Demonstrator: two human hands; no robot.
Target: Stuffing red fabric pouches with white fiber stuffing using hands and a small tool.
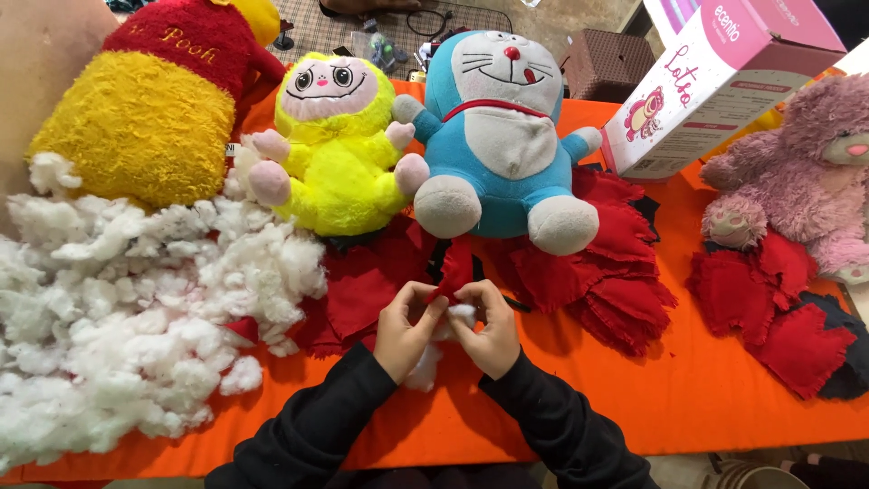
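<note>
Over the orange bench (688, 398), the left hand (405, 330) and right hand (489, 330) pinch a red cloth piece (455, 272) (fluff (462, 313) peeks out), grips pressed tight so nothing spills.

- A small piece of red felt (455, 268) is held at its lower end between the fingertips (438, 303) of both hands. It is stood up from the fingers and is folded a little, with its upper end pointed away from the person, just above the thumbs. Its edges are seen as uneven.
- A tuft of white stuffing (463, 312) is pressed against the lower end of the felt, between the fingers of the two hands.
- More white stuffing (423, 371) is seen below the fingers, hanging under the palms and touching the orange cloth. How it is joined to the upper tuft cannot be told.
</note>
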